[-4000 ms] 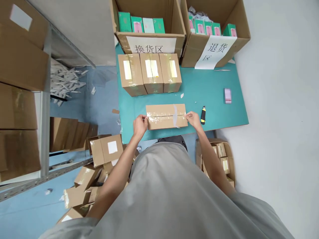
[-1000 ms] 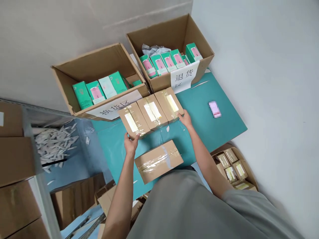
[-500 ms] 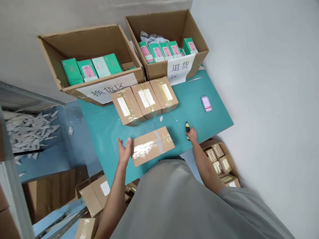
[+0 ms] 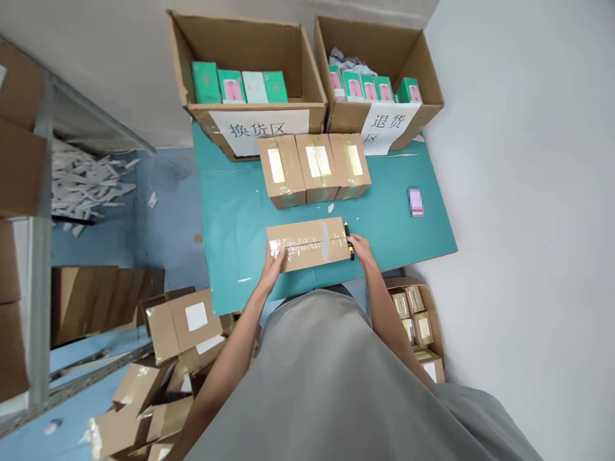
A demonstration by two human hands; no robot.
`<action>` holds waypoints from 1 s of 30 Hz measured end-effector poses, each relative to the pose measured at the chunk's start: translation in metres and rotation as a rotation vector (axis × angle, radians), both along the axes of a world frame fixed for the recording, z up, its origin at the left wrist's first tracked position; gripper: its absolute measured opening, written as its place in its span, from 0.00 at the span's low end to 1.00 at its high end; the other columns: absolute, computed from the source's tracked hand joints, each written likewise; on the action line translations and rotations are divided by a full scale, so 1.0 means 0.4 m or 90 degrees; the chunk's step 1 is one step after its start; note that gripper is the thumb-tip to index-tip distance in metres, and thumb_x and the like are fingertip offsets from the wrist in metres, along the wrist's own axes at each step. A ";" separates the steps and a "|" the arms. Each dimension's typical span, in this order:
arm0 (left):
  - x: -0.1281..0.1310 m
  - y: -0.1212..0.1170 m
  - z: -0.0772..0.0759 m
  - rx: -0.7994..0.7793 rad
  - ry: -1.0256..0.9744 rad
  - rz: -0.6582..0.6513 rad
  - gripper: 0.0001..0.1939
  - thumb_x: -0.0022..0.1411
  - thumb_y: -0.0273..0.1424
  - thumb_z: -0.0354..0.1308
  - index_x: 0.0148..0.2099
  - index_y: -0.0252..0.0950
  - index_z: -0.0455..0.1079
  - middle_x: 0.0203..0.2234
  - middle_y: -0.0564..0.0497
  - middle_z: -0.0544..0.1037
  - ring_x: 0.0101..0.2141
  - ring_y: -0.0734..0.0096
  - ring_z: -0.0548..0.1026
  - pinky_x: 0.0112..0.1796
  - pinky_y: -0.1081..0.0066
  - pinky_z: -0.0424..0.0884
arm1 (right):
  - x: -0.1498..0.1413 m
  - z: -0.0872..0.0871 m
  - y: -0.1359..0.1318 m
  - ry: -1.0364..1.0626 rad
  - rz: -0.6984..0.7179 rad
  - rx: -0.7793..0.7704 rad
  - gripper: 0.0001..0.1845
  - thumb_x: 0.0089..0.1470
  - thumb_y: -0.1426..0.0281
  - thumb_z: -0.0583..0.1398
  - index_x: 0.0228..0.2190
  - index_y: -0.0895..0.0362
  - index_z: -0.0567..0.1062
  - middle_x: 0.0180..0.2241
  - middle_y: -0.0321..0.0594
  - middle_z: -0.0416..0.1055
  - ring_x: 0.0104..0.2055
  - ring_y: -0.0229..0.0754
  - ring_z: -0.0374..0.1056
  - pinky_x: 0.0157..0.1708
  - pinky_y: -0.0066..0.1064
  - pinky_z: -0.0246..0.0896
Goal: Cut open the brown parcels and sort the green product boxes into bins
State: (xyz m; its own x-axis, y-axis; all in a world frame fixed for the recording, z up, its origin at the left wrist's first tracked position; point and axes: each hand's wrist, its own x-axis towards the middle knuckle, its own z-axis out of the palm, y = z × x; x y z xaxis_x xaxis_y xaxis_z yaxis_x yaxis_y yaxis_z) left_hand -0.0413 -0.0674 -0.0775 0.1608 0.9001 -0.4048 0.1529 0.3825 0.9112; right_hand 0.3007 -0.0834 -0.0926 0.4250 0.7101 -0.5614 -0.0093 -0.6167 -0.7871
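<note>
A taped cardboard box [image 4: 302, 246] lies lengthwise on the green table in front of me. My left hand [image 4: 273, 262] grips its left end, thumb on the top face and fingers mostly hidden behind the side. My right hand [image 4: 359, 248] is closed around a black and yellow utility knife [image 4: 349, 240], held upright against or very close to the box's right end. Clear tape with a greyish strip runs along the box's top seam. Behind it, three taped boxes with white labels [image 4: 317, 166] stand side by side.
Two large open cartons, the left [image 4: 254, 118] and the right [image 4: 350, 118], hold green boxes at the table's back. A phone-like item [image 4: 416, 202] lies on the green table [image 4: 230, 224] at right. Cardboard boxes [image 4: 182, 323] pile up below left; another carton [image 4: 435, 320] stands below right.
My left hand has come onto the box's left end. My right hand has brought the knife left to its right end. The box sits straighter, and the whole view has turned.
</note>
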 end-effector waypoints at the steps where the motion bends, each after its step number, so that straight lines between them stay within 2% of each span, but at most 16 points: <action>1: 0.010 -0.008 0.006 -0.002 -0.014 0.010 0.59 0.71 0.70 0.58 0.88 0.46 0.40 0.81 0.39 0.64 0.80 0.46 0.61 0.80 0.45 0.56 | -0.003 0.007 -0.008 0.005 -0.002 0.010 0.22 0.47 0.51 0.68 0.38 0.54 0.83 0.37 0.38 0.86 0.42 0.45 0.81 0.43 0.31 0.75; 5: 0.046 -0.056 0.012 -0.009 -0.072 -0.002 0.64 0.69 0.67 0.65 0.89 0.49 0.34 0.83 0.41 0.59 0.81 0.47 0.60 0.79 0.47 0.56 | 0.016 0.033 -0.059 -0.007 -0.018 0.018 0.23 0.45 0.50 0.68 0.36 0.54 0.82 0.34 0.37 0.85 0.41 0.46 0.79 0.40 0.31 0.73; 10: 0.070 -0.146 -0.031 -0.019 -0.126 -0.033 0.69 0.66 0.63 0.71 0.89 0.46 0.31 0.85 0.39 0.52 0.83 0.46 0.54 0.80 0.46 0.53 | 0.053 0.080 -0.130 -0.065 -0.026 0.001 0.21 0.44 0.51 0.70 0.34 0.53 0.80 0.30 0.35 0.82 0.36 0.44 0.78 0.36 0.31 0.71; 12: 0.063 -0.175 -0.054 -0.005 -0.109 -0.041 0.72 0.64 0.64 0.72 0.89 0.44 0.31 0.86 0.37 0.48 0.84 0.44 0.51 0.81 0.44 0.49 | 0.067 0.112 -0.145 -0.086 -0.025 0.002 0.20 0.45 0.54 0.70 0.36 0.53 0.79 0.33 0.37 0.84 0.36 0.44 0.79 0.36 0.30 0.72; 15: 0.031 -0.194 -0.078 0.047 -0.043 -0.036 0.76 0.60 0.68 0.72 0.89 0.41 0.32 0.86 0.33 0.39 0.85 0.39 0.39 0.81 0.41 0.39 | 0.087 0.178 -0.148 -0.122 0.009 0.037 0.20 0.49 0.57 0.68 0.41 0.53 0.78 0.42 0.41 0.87 0.40 0.43 0.81 0.39 0.31 0.73; 17: 0.003 -0.190 -0.083 0.098 -0.001 -0.039 0.73 0.60 0.71 0.70 0.89 0.43 0.36 0.87 0.33 0.36 0.85 0.37 0.34 0.80 0.38 0.36 | 0.090 0.227 -0.136 -0.135 0.095 0.085 0.19 0.52 0.57 0.67 0.44 0.52 0.77 0.44 0.41 0.87 0.39 0.42 0.81 0.41 0.32 0.74; 19: -0.020 -0.174 -0.081 0.148 0.027 -0.054 0.66 0.62 0.71 0.68 0.88 0.46 0.46 0.87 0.35 0.36 0.85 0.35 0.32 0.80 0.35 0.36 | 0.075 0.273 -0.118 -0.113 0.213 0.116 0.18 0.57 0.54 0.65 0.45 0.51 0.77 0.41 0.39 0.87 0.35 0.41 0.79 0.38 0.32 0.73; 22: -0.037 -0.145 -0.074 0.197 0.048 -0.083 0.55 0.64 0.70 0.67 0.82 0.48 0.61 0.87 0.38 0.36 0.84 0.31 0.31 0.79 0.31 0.37 | 0.006 0.324 -0.084 -0.103 0.379 0.091 0.22 0.66 0.46 0.63 0.45 0.51 0.77 0.33 0.35 0.83 0.26 0.40 0.73 0.31 0.32 0.67; 24: -0.037 -0.130 -0.074 0.208 0.045 -0.100 0.51 0.64 0.69 0.67 0.78 0.46 0.67 0.86 0.37 0.39 0.84 0.29 0.32 0.78 0.31 0.38 | -0.061 0.345 -0.062 -0.170 0.508 0.052 0.26 0.71 0.42 0.60 0.46 0.51 0.79 0.31 0.34 0.81 0.25 0.40 0.72 0.32 0.32 0.66; 27: -0.036 -0.124 -0.082 0.195 0.017 -0.122 0.49 0.65 0.67 0.68 0.75 0.43 0.70 0.84 0.33 0.49 0.84 0.29 0.38 0.79 0.33 0.42 | -0.161 0.363 -0.033 -0.331 0.721 0.013 0.29 0.77 0.42 0.56 0.50 0.53 0.83 0.32 0.38 0.83 0.33 0.45 0.78 0.39 0.31 0.65; 30: -0.040 -0.129 -0.092 0.187 -0.016 -0.142 0.50 0.65 0.66 0.69 0.77 0.43 0.68 0.81 0.33 0.58 0.84 0.33 0.44 0.79 0.36 0.45 | -0.233 0.372 -0.009 -0.464 0.890 0.017 0.27 0.81 0.48 0.55 0.56 0.54 0.85 0.43 0.46 0.88 0.46 0.52 0.82 0.44 0.32 0.63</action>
